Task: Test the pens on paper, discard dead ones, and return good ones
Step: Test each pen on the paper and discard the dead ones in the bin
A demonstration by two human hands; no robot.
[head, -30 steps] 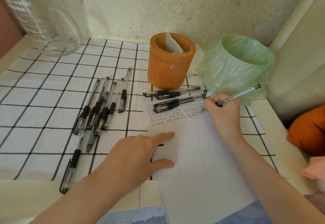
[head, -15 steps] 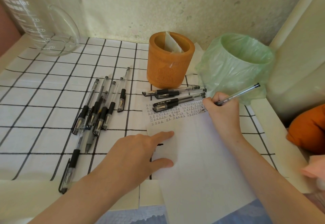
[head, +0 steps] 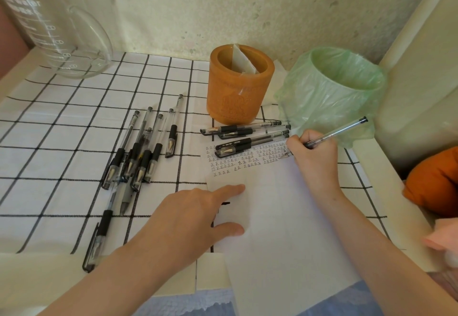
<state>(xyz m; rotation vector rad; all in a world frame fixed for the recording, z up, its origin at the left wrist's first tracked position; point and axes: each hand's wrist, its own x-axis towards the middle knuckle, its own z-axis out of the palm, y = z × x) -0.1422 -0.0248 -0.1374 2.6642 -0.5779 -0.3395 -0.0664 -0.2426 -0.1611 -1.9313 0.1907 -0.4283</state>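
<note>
- Clear-barrelled gel pen was gripped in the right hand, tip on the white paper sheet beside rows of small marks.
- Left hand lay flat, fingers spread, pressing the sheet's left edge.
- Orange cylindrical holder and green-bagged bin stood behind.

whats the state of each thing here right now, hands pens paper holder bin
right hand, grips the held pen
held pen, uncapped, tip at the paper
left hand, flat, pressing the paper
paper, flat on the cloth, marks along its top
pen holder, upright, no pens showing, white packet inside
bin, upright, open, lined with green bag
left pen pile, lying on the cloth
four pens, capped, lying at the paper's top
</note>
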